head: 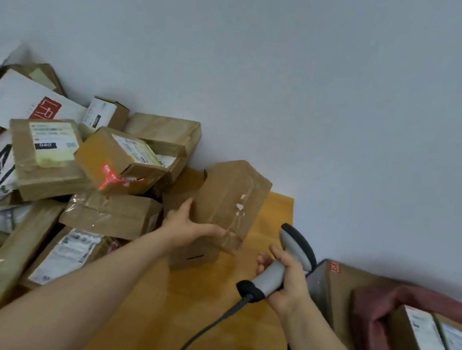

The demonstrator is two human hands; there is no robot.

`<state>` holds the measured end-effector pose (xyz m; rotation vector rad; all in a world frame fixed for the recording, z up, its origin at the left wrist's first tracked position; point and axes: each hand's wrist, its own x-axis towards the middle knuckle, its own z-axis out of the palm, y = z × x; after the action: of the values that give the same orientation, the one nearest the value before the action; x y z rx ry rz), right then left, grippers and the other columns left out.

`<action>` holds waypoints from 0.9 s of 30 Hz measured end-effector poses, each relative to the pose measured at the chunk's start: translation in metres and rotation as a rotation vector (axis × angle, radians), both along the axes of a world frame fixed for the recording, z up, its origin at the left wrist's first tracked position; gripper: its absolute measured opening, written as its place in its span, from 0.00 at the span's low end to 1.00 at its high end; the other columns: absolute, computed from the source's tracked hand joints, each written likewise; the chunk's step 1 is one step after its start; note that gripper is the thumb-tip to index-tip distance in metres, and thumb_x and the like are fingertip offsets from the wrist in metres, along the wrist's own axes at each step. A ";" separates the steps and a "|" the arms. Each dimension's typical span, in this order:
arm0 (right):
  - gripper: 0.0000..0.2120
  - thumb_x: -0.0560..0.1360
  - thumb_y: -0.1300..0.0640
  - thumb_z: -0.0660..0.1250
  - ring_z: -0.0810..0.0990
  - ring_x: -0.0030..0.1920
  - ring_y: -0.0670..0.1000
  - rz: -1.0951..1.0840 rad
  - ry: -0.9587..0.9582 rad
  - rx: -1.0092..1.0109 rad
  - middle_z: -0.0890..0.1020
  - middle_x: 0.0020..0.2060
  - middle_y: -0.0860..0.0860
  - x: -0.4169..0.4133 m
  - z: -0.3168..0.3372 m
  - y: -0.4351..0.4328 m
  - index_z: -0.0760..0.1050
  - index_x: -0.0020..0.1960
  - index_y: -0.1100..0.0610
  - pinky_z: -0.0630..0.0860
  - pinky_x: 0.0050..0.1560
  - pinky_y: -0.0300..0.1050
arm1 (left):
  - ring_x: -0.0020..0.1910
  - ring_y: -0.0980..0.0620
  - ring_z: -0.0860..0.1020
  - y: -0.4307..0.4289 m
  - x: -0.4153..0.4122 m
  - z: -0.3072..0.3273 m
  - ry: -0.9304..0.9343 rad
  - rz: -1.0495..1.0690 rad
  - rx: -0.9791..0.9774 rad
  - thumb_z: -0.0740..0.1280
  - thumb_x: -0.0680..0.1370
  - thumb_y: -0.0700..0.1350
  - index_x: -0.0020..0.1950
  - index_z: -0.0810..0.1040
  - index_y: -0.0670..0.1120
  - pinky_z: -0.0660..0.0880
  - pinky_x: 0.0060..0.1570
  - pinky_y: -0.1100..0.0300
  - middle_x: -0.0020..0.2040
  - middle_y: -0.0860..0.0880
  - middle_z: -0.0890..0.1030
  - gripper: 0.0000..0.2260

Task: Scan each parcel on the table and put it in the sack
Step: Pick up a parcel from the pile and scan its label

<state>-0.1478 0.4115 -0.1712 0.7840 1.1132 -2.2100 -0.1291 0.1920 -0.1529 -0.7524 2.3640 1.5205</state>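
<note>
- Far left, the pile of parcels (75, 166) is heaped against the wall, with labels facing every which way.
- The left hand (186, 228) is at the pile's right edge. Its thumb is up on the left face of a brown parcel (231, 202) and its fingers are spread across the near face. That reads as a clamp round the corner, grasping the parcel.
- The parcel is tipped up off the yellow table (202, 320), propped on a smaller box (193, 256). Its long axis runs near to far, with the far end raised.
- Only tape and white scraps show on the faces we can see, so no label is in sight. My call is that it needs turning before a scan.
- Just right of the parcel and a little nearer, the scanner (286, 261) is clenched in the right hand (287, 288). Its head aims far and left, towards the parcel. They are close but not touching. The cable (200, 335) trails off towards the near edge.
- Far right and low, the reddish sack (369, 303) is open with labelled parcels inside, beside a cardboard carton (333, 283).
- The sack lies right of the held parcel, beyond the scanner hand. The left hand would have to carry the parcel across.
</note>
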 end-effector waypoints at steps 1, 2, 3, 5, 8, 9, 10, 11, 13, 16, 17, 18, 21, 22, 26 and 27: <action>0.03 0.76 0.62 0.67 0.77 0.33 0.52 -0.021 0.013 0.008 0.78 0.35 0.55 0.015 0.000 -0.003 0.74 0.48 0.58 0.77 0.34 0.44 | 0.69 0.44 0.66 -0.002 0.019 0.005 0.010 -0.015 0.188 0.77 0.54 0.64 0.78 0.51 0.51 0.68 0.67 0.47 0.74 0.46 0.61 0.59; 0.04 0.76 0.61 0.67 0.76 0.36 0.53 -0.043 0.025 0.024 0.77 0.38 0.55 0.030 -0.001 -0.007 0.74 0.50 0.58 0.76 0.38 0.47 | 0.65 0.47 0.70 -0.004 0.038 0.008 0.003 -0.026 0.358 0.78 0.56 0.61 0.78 0.54 0.51 0.70 0.64 0.50 0.72 0.48 0.65 0.56; 0.06 0.75 0.60 0.68 0.76 0.41 0.54 -0.050 0.039 0.049 0.77 0.42 0.56 0.046 -0.003 -0.011 0.75 0.52 0.56 0.75 0.42 0.49 | 0.62 0.49 0.72 -0.009 0.059 0.010 -0.021 -0.042 0.490 0.78 0.59 0.57 0.76 0.58 0.50 0.72 0.62 0.53 0.70 0.49 0.69 0.50; 0.09 0.75 0.58 0.68 0.75 0.49 0.57 -0.041 0.048 0.112 0.76 0.48 0.57 0.080 -0.006 -0.022 0.76 0.54 0.53 0.73 0.47 0.55 | 0.61 0.50 0.74 -0.019 0.096 0.010 -0.096 -0.102 0.623 0.78 0.63 0.55 0.71 0.68 0.51 0.73 0.58 0.56 0.64 0.50 0.74 0.39; 0.13 0.74 0.58 0.69 0.78 0.50 0.60 -0.004 0.035 0.107 0.79 0.49 0.58 0.135 -0.011 -0.039 0.77 0.58 0.55 0.76 0.44 0.55 | 0.59 0.49 0.75 -0.032 0.144 0.007 -0.224 -0.144 0.683 0.75 0.66 0.55 0.60 0.74 0.52 0.73 0.59 0.57 0.59 0.47 0.77 0.24; 0.12 0.74 0.60 0.70 0.79 0.49 0.60 -0.005 0.032 0.105 0.81 0.49 0.58 0.151 -0.013 -0.045 0.78 0.58 0.57 0.77 0.42 0.55 | 0.58 0.49 0.76 -0.035 0.156 0.005 -0.268 -0.143 0.695 0.73 0.67 0.54 0.58 0.75 0.51 0.72 0.61 0.56 0.58 0.46 0.78 0.21; 0.10 0.74 0.62 0.70 0.80 0.49 0.60 -0.015 0.036 0.134 0.82 0.48 0.58 0.166 -0.013 -0.049 0.80 0.55 0.58 0.77 0.41 0.55 | 0.57 0.49 0.76 -0.038 0.168 0.003 -0.310 -0.144 0.708 0.72 0.67 0.54 0.57 0.75 0.50 0.72 0.62 0.56 0.57 0.46 0.78 0.20; 0.09 0.73 0.64 0.71 0.81 0.49 0.60 -0.029 0.044 0.187 0.83 0.47 0.58 0.179 -0.015 -0.053 0.81 0.52 0.58 0.77 0.42 0.55 | 0.58 0.49 0.76 -0.041 0.179 0.001 -0.339 -0.156 0.708 0.73 0.67 0.55 0.58 0.74 0.49 0.71 0.63 0.55 0.57 0.46 0.78 0.22; 0.12 0.70 0.65 0.74 0.82 0.49 0.61 -0.053 0.053 0.289 0.85 0.47 0.58 0.201 -0.018 -0.055 0.81 0.53 0.60 0.79 0.44 0.57 | 0.60 0.50 0.75 -0.043 0.196 -0.006 -0.337 -0.173 0.657 0.73 0.70 0.53 0.62 0.72 0.50 0.69 0.65 0.53 0.59 0.49 0.78 0.24; 0.16 0.66 0.67 0.76 0.83 0.46 0.61 -0.057 0.040 0.337 0.85 0.46 0.59 0.223 -0.019 -0.050 0.81 0.53 0.62 0.80 0.46 0.58 | 0.55 0.51 0.77 -0.045 0.214 -0.015 -0.198 -0.033 0.548 0.70 0.75 0.39 0.71 0.68 0.52 0.75 0.56 0.54 0.57 0.51 0.77 0.26; 0.15 0.67 0.67 0.75 0.82 0.45 0.60 -0.056 0.034 0.327 0.84 0.45 0.59 0.228 -0.019 -0.048 0.81 0.52 0.61 0.80 0.45 0.57 | 0.53 0.51 0.78 -0.044 0.219 -0.018 -0.164 -0.001 0.511 0.67 0.76 0.34 0.72 0.67 0.53 0.77 0.52 0.55 0.57 0.50 0.77 0.27; 0.12 0.68 0.68 0.74 0.82 0.43 0.58 -0.054 0.032 0.310 0.84 0.43 0.58 0.233 -0.019 -0.047 0.80 0.51 0.61 0.79 0.43 0.55 | 0.52 0.50 0.78 -0.041 0.224 -0.019 -0.154 0.005 0.479 0.64 0.77 0.32 0.72 0.68 0.54 0.78 0.50 0.56 0.58 0.49 0.78 0.27; 0.11 0.69 0.69 0.73 0.82 0.40 0.56 -0.033 0.029 0.291 0.84 0.41 0.57 0.244 -0.020 -0.047 0.79 0.50 0.60 0.78 0.38 0.51 | 0.45 0.53 0.78 -0.029 0.236 -0.019 -0.170 0.021 0.451 0.60 0.79 0.36 0.60 0.78 0.53 0.76 0.44 0.63 0.50 0.48 0.81 0.16; 0.12 0.69 0.69 0.73 0.82 0.41 0.56 -0.033 0.033 0.284 0.84 0.42 0.57 0.246 -0.021 -0.048 0.79 0.51 0.60 0.78 0.39 0.52 | 0.43 0.54 0.78 -0.026 0.239 -0.019 -0.168 0.018 0.445 0.60 0.79 0.40 0.55 0.79 0.53 0.75 0.42 0.64 0.47 0.49 0.81 0.12; 0.13 0.70 0.69 0.72 0.82 0.50 0.59 -0.017 0.045 0.224 0.84 0.48 0.59 0.253 -0.025 -0.050 0.79 0.52 0.59 0.78 0.52 0.60 | 0.51 0.53 0.80 -0.025 0.243 -0.030 -0.186 -0.129 0.390 0.69 0.76 0.51 0.59 0.75 0.54 0.75 0.53 0.59 0.51 0.53 0.83 0.13; 0.13 0.70 0.69 0.72 0.81 0.53 0.60 0.002 0.044 0.215 0.84 0.50 0.60 0.255 -0.026 -0.049 0.79 0.53 0.59 0.77 0.55 0.60 | 0.52 0.53 0.80 -0.025 0.244 -0.034 -0.200 -0.139 0.356 0.70 0.75 0.48 0.59 0.73 0.55 0.74 0.52 0.59 0.53 0.53 0.82 0.15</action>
<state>0.1072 0.3624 -0.1971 0.8252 1.3893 -2.1393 0.1148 0.1669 -0.1871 -0.6092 1.8896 1.6568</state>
